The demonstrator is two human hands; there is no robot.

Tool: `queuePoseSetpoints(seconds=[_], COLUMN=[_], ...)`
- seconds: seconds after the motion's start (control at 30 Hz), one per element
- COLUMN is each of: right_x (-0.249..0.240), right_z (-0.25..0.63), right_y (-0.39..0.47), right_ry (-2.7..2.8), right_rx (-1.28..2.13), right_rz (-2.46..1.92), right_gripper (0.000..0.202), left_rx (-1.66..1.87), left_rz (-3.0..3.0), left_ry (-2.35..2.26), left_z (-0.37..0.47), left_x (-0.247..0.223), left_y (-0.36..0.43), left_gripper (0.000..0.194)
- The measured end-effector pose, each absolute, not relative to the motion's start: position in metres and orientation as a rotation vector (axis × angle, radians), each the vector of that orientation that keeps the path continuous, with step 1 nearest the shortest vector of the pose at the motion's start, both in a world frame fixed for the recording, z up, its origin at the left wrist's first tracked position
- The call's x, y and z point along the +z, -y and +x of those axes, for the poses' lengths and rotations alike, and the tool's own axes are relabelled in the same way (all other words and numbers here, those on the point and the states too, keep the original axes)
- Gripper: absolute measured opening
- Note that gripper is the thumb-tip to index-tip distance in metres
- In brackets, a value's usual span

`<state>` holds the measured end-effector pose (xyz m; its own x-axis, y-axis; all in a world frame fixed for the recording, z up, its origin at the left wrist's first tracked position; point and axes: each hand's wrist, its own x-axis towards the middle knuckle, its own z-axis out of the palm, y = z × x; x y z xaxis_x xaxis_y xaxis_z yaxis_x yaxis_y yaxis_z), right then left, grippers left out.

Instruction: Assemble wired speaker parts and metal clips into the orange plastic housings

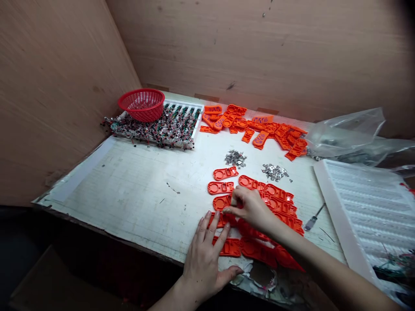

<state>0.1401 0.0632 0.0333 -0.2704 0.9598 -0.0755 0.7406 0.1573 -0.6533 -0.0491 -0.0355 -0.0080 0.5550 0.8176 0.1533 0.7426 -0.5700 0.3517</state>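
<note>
Orange plastic casing halves (253, 183) lie in rows on the white tabletop, their hollow insides facing up. My left hand (205, 257) rests palm down with fingers spread, its fingertips on a casing (215, 219) in the left column. Just above it, my right hand (249, 207) is closed in a pinch over the same column. Whatever its fingertips hold is too small or hidden to make out. Beyond the rows sit two small piles of metal pieces, a left pile (235, 158) and a right pile (275, 172). My right forearm covers part of the rows.
More orange casings (240, 123) are heaped at the back. A red basket (142, 106) stands on a tray of wired parts (162, 129) at back left. On the right are a screwdriver (311, 222), a white ridged tray (337, 211) and plastic bags (350, 129). Wooden panels enclose the table.
</note>
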Motion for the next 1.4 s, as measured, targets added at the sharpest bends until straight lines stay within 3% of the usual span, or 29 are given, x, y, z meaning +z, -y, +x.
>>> queuePoseSetpoints(seconds=[0.2,0.57,0.93,1.0,1.17,1.3,1.4], right_x=[0.028,-0.005,-0.006,0.006,0.053,0.072,0.075], right_z=[0.211,0.225,0.227,0.223,0.176,0.145,0.147], right_y=[-0.116,-0.168,-0.165,-0.153,-0.074,-0.012,0.0], right_ry=[1.783,2.027,2.077,2.048,2.038,2.053,1.972], right_rx=[0.51,0.485,0.487,0.49,0.763,0.691,0.892], right_rz=[-1.741,-1.615,-1.524,-1.521,-1.173,-1.062,-1.09], right_gripper=[0.022,0.004,0.007,0.007,0.005,0.015,0.013], left_rx=[0.394,0.409,0.46,0.53,0.979,0.994,0.938], left_rz=[2.715,2.84,2.713,2.619,1.759,0.91,0.643], left_ry=[-1.254,-1.317,-1.264,-1.245,-1.215,-0.929,-0.77], left_z=[-0.048,-0.044,-0.049,-0.05,-0.035,-0.019,-0.019], left_x=[-0.005,-0.007,-0.008,0.0,0.032,0.042,0.038], left_y=[0.033,0.027,0.026,0.025,0.012,0.0,0.001], left_gripper=[0.092,0.092,0.09,0.084,0.039,0.026,0.021])
